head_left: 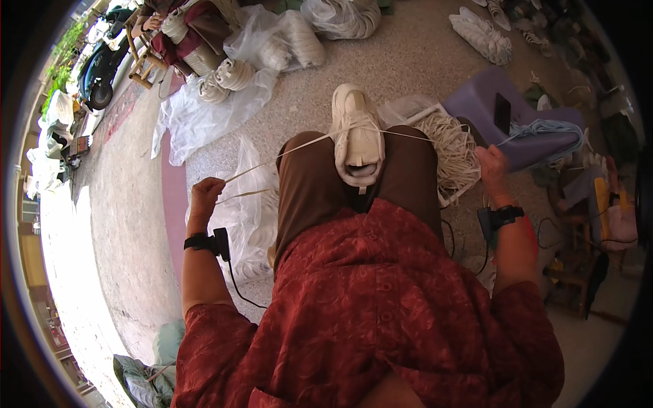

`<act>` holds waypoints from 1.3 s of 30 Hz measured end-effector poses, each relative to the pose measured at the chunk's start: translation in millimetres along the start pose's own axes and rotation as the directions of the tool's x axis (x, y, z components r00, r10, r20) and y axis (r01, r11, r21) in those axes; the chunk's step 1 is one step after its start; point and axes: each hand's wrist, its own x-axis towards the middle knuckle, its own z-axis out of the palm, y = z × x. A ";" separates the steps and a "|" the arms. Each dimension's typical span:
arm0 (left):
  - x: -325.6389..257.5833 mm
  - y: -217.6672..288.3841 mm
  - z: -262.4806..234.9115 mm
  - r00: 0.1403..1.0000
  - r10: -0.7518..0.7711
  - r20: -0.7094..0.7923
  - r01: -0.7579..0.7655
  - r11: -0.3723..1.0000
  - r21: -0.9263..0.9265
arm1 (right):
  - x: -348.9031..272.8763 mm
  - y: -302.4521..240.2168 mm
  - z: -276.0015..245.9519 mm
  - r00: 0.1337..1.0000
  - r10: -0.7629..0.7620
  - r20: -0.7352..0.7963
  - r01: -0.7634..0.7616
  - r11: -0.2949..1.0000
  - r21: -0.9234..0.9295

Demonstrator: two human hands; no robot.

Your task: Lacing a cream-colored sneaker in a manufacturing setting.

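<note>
A cream-coloured sneaker (355,129) rests between my knees, its toe pointing away from me and its heel opening toward me. A pale shoelace (279,158) comes out of both sides of its upper and is drawn out wide. My left hand (206,193) is closed in a pinch on the lace's left side, and a loose end hangs beside it. Out to the right, my right hand (492,164) is closed on the other side of the lace, which passes over a heap of cream laces (450,153) in a white frame next to my right knee.
A purple plastic stool (476,102) at right carries a dark phone (502,113) and light blue laces (544,129). Clear plastic sheets (204,115) and bundled shoes (299,42) lie ahead. Another person (194,30) sits far left, near a parked scooter (102,64).
</note>
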 end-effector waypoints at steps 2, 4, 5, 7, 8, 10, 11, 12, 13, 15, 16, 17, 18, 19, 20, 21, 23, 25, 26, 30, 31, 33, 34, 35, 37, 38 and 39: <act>-14.4 -24.4 -28.5 0.995 -0.088 -0.046 0.088 0.996 -0.008 | -21.8 45.2 -18.0 0.999 0.040 -0.033 -0.042 0.997 -0.058; -31.8 -51.2 -58.4 0.982 -0.168 -0.082 0.168 0.986 -0.017 | -48.2 85.4 -41.3 0.990 0.140 -0.034 -0.143 0.983 -0.112; -40.4 -58.2 -70.6 0.968 -0.232 -0.092 0.228 0.972 -0.051 | -64.4 105.2 -57.3 0.973 0.229 -0.014 -0.229 0.965 -0.127; -56.5 -71.2 -97.3 0.943 -0.317 -0.106 0.319 0.948 0.001 | -98.7 145.1 -90.3 0.934 0.356 -0.034 -0.355 0.913 -0.201; -64.8 -77.7 -110.3 0.930 -0.345 -0.127 0.350 0.937 0.018 | -114.5 163.5 -108.6 0.898 0.440 -0.006 -0.430 0.876 -0.219; -85.4 -93.4 -141.2 0.898 -0.411 -0.158 0.426 0.902 0.068 | -145.3 186.4 -137.0 0.854 0.519 -0.014 -0.509 0.832 -0.218; -95.7 -101.3 -154.6 0.876 -0.445 -0.186 0.464 0.883 0.070 | -162.6 193.4 -148.2 0.851 0.523 -0.048 -0.521 0.830 -0.200; -104.8 -100.9 -162.4 0.848 -0.482 -0.221 0.507 0.859 0.070 | -178.4 200.3 -158.7 0.849 0.526 -0.045 -0.523 0.828 -0.201; -114.5 -103.6 -170.8 0.827 -0.497 -0.262 0.535 0.839 0.098 | -193.1 207.8 -167.8 0.807 0.590 -0.006 -0.578 0.789 -0.209; -130.3 -131.1 -184.1 0.783 -0.526 -0.331 0.585 0.804 0.108 | -228.4 228.3 -183.6 0.761 0.648 0.033 -0.627 0.747 -0.221; -131.0 -147.2 -176.5 0.748 -0.569 -0.342 0.630 0.771 0.095 | -248.9 239.5 -189.7 0.692 0.721 -0.027 -0.697 0.658 -0.285; -132.4 -159.6 -167.7 0.707 -0.608 -0.360 0.674 0.734 0.084 | -257.3 246.0 -189.7 0.617 0.782 -0.089 -0.759 0.561 -0.331; -136.5 -167.7 -160.1 0.689 -0.630 -0.359 0.697 0.711 0.089 | -250.6 245.6 -172.3 0.621 0.780 -0.080 -0.758 0.571 -0.316; -137.1 -172.3 -148.4 0.711 -0.584 -0.392 0.680 0.713 0.172 | -239.8 238.1 -145.3 0.569 0.808 0.153 -0.524 0.499 -0.691; -129.7 -170.4 -125.0 0.755 -0.455 -0.472 0.624 0.720 0.304 | -233.6 226.3 -122.1 0.414 0.851 0.324 -0.132 0.408 -0.903; -117.9 -142.2 -90.1 0.746 -0.460 -0.481 0.634 0.712 0.301 | -217.2 185.0 -84.0 0.553 0.746 0.371 -0.160 0.532 -0.831; -59.5 -134.7 -22.4 0.839 -0.453 -0.302 0.515 0.839 0.173 | -246.7 220.2 -61.2 0.638 0.723 0.263 -0.696 0.688 -0.204; -42.9 -57.3 23.7 0.866 -0.493 -0.090 0.473 0.864 -0.173 | -142.3 141.6 42.2 0.361 0.797 0.484 -0.924 0.374 0.073; -30.9 -22.7 44.7 0.905 -0.425 0.024 0.407 0.849 -0.337 | -90.6 91.0 54.2 0.367 0.707 0.605 -0.929 0.242 0.281; 4.2 110.8 120.9 0.896 0.014 0.443 0.226 0.846 -0.483 | 47.3 -49.8 56.6 0.519 0.072 0.852 -0.849 0.164 0.503; 8.9 133.9 131.9 0.833 0.127 0.539 0.143 0.891 -0.432 | 67.9 -66.3 62.5 0.562 0.025 0.827 -0.805 0.242 0.541; 18.9 158.1 156.1 0.764 0.174 0.621 0.130 0.902 -0.412 | 97.7 -82.5 82.9 0.686 -0.008 0.727 -0.665 0.398 0.632; 24.6 164.6 167.5 0.768 0.152 0.622 0.049 0.955 -0.292 | 105.6 -86.9 99.0 0.764 -0.006 0.645 -0.565 0.478 0.673; 30.7 167.7 176.9 0.772 0.129 0.622 -0.031 0.986 -0.166 | 111.3 -92.0 109.1 0.764 -0.004 0.645 -0.564 0.479 0.672; 46.2 162.3 193.3 0.789 0.215 0.576 -0.051 0.956 -0.288 | 118.9 -100.4 125.3 0.850 0.240 0.469 -0.518 0.548 0.657; 51.8 156.8 200.5 0.804 0.292 0.518 -0.071 0.912 -0.404 | 118.6 -105.1 132.5 0.850 0.242 0.468 -0.518 0.548 0.657; 53.4 152.5 206.3 0.803 0.290 0.520 -0.068 0.912 -0.404 | 116.3 -110.0 139.7 0.841 0.318 0.437 -0.541 0.494 0.680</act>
